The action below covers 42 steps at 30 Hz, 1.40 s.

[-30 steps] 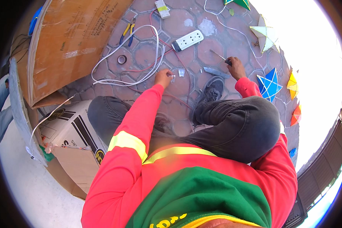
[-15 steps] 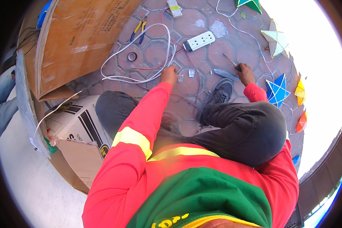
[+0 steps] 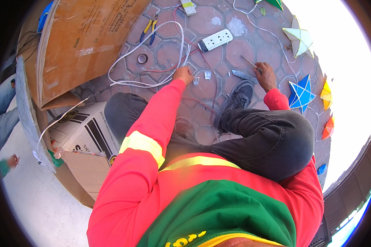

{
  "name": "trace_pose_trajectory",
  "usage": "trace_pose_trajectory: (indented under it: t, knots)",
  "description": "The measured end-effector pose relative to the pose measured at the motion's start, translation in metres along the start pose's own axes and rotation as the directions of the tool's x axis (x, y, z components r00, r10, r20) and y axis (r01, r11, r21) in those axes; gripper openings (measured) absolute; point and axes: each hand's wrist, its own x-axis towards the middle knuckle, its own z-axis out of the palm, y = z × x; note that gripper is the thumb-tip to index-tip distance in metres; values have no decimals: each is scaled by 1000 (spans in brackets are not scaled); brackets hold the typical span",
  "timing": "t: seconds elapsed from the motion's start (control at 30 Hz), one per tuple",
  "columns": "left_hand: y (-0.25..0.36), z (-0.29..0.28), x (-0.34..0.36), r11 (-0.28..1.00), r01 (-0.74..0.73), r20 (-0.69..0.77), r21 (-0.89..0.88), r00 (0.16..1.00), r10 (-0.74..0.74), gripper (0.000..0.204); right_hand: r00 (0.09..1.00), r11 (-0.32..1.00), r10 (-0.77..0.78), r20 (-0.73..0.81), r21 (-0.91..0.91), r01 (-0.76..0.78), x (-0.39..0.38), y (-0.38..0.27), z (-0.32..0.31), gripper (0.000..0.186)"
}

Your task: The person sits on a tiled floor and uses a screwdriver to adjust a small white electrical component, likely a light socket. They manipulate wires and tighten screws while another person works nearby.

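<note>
My left hand is closed at the near right side of a loop of white cable; what its fingers hold, if anything, is hidden. Two small clear plastic pieces, one of them a bit of clear plastic, lie just right of it. In my right hand is a screwdriver, its thin shaft pointing away and to the left. Beside those fingers, a grey flat-bladed tool lies on the paving near my shoe.
A white power strip, pliers and a tape roll lie on the pavers. Star lanterns, including a blue star, line the right on a white wire. Cardboard boxes stand left. Another person's hand shows far left.
My right hand has shifted slightly up and left with the screwdriver. My left hand has moved a little left and up. Another person's green-sleeved arm has come in at the far left.
</note>
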Motion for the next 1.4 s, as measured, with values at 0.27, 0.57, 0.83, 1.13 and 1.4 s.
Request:
trace_pose_trajectory:
  t: [0.27, 0.57, 0.83, 1.13, 1.4]
  knots:
    - [9, 11, -11, 992, -35, -193, -123, 981, 11, 28, 1000, 999, -6, 10, 45, 6, -3, -12, -5, 21]
    - [22, 1, -32, 999, -5, -61, 42, 998, 8, 33, 994, 991, -40, 100, -124, 52, -2, -28, -8, 34]
    - [26, 30, -31, 996, -26, -193, 86, 980, 42, 33, 980, 983, 125, 154, -150, -102, 8, -7, 0, 36]
    - [25, -14, -16, 857, -9, 92, -515, 994, 66, 31, 985, 971, 24, 169, -238, 17, 20, 20, 9, 20]
    - [105, -132, -46, 345, -335, -190, -877, 901, 390, 21, 972, 919, 235, 32, 319, -233, -14, 16, -10, 26]
